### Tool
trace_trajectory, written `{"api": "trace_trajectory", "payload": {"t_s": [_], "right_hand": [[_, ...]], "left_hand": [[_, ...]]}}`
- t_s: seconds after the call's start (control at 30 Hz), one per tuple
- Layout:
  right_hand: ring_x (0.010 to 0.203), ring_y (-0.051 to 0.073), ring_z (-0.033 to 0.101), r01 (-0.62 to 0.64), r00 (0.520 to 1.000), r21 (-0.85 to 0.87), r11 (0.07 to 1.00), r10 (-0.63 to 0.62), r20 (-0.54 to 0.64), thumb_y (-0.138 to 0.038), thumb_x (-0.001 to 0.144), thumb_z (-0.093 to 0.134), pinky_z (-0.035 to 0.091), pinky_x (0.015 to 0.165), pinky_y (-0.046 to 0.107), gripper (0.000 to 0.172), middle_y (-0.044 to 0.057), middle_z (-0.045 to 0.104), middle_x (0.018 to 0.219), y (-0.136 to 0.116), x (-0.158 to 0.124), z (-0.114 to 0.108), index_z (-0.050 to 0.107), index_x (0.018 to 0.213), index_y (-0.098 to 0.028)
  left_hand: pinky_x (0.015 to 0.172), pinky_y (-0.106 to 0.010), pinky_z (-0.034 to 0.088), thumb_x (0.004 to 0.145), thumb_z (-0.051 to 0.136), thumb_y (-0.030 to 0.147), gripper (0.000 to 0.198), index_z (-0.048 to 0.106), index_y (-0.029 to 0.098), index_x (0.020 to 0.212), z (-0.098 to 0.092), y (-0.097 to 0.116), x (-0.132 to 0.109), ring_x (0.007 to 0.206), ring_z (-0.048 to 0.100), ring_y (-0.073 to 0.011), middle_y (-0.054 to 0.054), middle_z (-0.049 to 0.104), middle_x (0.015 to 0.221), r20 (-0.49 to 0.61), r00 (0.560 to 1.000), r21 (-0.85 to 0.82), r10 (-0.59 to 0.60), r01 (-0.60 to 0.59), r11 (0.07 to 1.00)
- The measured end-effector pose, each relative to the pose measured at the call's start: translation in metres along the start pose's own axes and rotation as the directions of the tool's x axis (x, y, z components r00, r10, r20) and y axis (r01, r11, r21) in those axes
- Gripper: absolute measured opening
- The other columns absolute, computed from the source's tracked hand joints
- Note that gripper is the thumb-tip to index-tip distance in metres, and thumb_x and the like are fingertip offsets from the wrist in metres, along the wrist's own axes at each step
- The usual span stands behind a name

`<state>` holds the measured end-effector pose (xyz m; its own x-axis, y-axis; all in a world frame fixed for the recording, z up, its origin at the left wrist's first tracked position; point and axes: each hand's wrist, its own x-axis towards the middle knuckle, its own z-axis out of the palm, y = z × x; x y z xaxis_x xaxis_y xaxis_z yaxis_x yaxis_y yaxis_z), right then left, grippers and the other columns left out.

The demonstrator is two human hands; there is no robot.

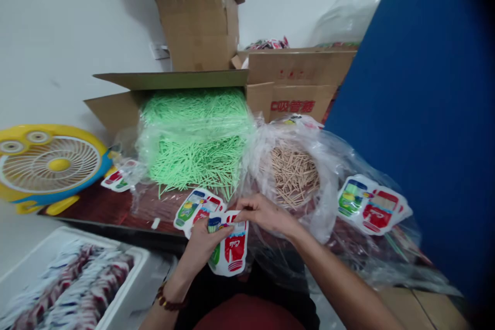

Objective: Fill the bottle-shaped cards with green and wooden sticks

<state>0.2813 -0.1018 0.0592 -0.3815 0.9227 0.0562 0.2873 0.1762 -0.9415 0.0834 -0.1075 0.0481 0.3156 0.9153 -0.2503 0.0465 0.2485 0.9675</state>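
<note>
My left hand (pixel 203 248) grips a printed cola pouch (pixel 235 250) at its left side, thumb across the front. The pouch is jar-shaped, red and green on white, and tilts in front of the table edge. At its upper edge my right hand (pixel 261 212) has thumb and fingers pinched together; whatever they hold is hidden. Just behind the left hand, more of these pouches (pixel 193 207) lie on the table. Beyond the hands are a heap of thin green sticks (pixel 197 157) in clear plastic and a bag of short brown sticks (pixel 296 175).
A stack of pouches (pixel 371 206) lies at the right on clear plastic. A yellow fan (pixel 58 165) stands left. Below it, a white foam box (pixel 139 273) holds rows of filled pouches. Cardboard boxes (pixel 199 28) stand behind, and a blue panel (pixel 402 98) bounds the right.
</note>
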Motion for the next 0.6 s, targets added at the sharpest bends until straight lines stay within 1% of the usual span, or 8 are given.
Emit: {"api": "trace_trajectory", "payload": {"t_s": [0.1,0.23,0.3,0.37,0.4,0.47,0.53,0.6], "right_hand": [[0.061,0.009,0.047,-0.01,0.999,-0.009,1.0,0.009,-0.043,-0.033,0.081,0.065,0.034,0.056,0.019,0.02,-0.005,0.055,0.064,0.005,-0.015,-0.004,0.065,0.072,-0.015],[0.055,0.008,0.042,-0.04,0.994,-0.122,0.992,0.027,-0.107,-0.043,0.08,0.065,0.027,0.05,0.019,0.032,-0.006,0.051,0.057,0.014,-0.033,-0.013,0.063,0.065,-0.015],[0.054,0.008,0.044,-0.04,0.993,-0.141,0.989,0.024,-0.115,-0.043,0.083,0.061,0.029,0.051,0.02,0.034,-0.006,0.052,0.056,0.022,-0.04,-0.027,0.062,0.064,-0.015],[0.058,0.01,0.05,-0.081,0.975,-0.166,0.983,0.044,-0.216,-0.04,0.087,0.053,0.035,0.055,0.02,0.033,-0.004,0.058,0.061,0.032,-0.044,-0.051,0.063,0.068,-0.016],[0.06,0.011,0.054,-0.135,0.948,-0.19,0.972,0.071,-0.311,-0.038,0.09,0.048,0.038,0.058,0.021,0.032,-0.003,0.062,0.065,0.038,-0.045,-0.067,0.063,0.072,-0.016],[0.064,0.013,0.056,-0.355,0.806,-0.327,0.876,0.11,-0.581,-0.036,0.089,0.046,0.04,0.061,0.021,0.03,-0.001,0.064,0.068,0.052,-0.046,-0.102,0.064,0.075,-0.017],[0.068,0.015,0.057,-0.473,0.72,-0.35,0.809,0.126,-0.682,-0.03,0.088,0.044,0.04,0.063,0.024,0.026,0.003,0.066,0.074,0.065,-0.046,-0.135,0.065,0.081,-0.016],[0.074,0.018,0.059,-0.529,0.692,-0.378,0.76,0.129,-0.71,-0.025,0.087,0.044,0.04,0.067,0.026,0.025,0.006,0.067,0.081,0.074,-0.042,-0.157,0.067,0.085,-0.015]], "left_hand": [[0.06,-0.027,0.053,0.064,0.079,0.03,0.023,0.072,0.013,0.078,0.007,-0.003,0.004,0.061,0.067,-0.0206,-0.004,0.075,0.07,0.052,0.998,0.065,-0.021,0.017,0.998],[0.056,-0.024,0.05,0.068,0.076,0.032,0.019,0.071,0.014,0.07,0.022,-0.002,0.009,0.059,0.064,-0.0184,-0.002,0.072,0.066,0.159,0.987,0.125,-0.029,0.009,0.992],[0.056,-0.024,0.05,0.069,0.075,0.033,0.02,0.071,0.014,0.071,0.029,0.0,0.01,0.058,0.064,-0.0182,-0.002,0.072,0.066,0.191,0.98,0.126,-0.054,0.03,0.992],[0.056,-0.024,0.05,0.068,0.076,0.034,0.022,0.07,0.014,0.074,0.035,0.003,0.01,0.059,0.064,-0.0183,-0.002,0.072,0.067,0.2,0.975,0.111,-0.091,0.07,0.991],[0.056,-0.024,0.05,0.067,0.076,0.034,0.022,0.07,0.014,0.074,0.038,0.003,0.01,0.059,0.064,-0.0184,-0.002,0.072,0.067,0.201,0.974,0.106,-0.109,0.089,0.99],[0.054,-0.024,0.049,0.066,0.077,0.035,0.023,0.069,0.014,0.071,0.043,0.002,0.008,0.059,0.064,-0.0185,-0.002,0.071,0.065,0.206,0.968,0.099,-0.143,0.125,0.987],[0.053,-0.023,0.048,0.066,0.077,0.036,0.023,0.068,0.014,0.069,0.046,-0.002,0.007,0.058,0.063,-0.0181,-0.002,0.071,0.064,0.213,0.964,0.088,-0.159,0.144,0.986],[0.053,-0.023,0.048,0.065,0.078,0.036,0.024,0.068,0.014,0.068,0.049,-0.007,0.005,0.057,0.063,-0.0173,-0.002,0.07,0.063,0.217,0.963,0.06,-0.16,0.151,0.987]]}}
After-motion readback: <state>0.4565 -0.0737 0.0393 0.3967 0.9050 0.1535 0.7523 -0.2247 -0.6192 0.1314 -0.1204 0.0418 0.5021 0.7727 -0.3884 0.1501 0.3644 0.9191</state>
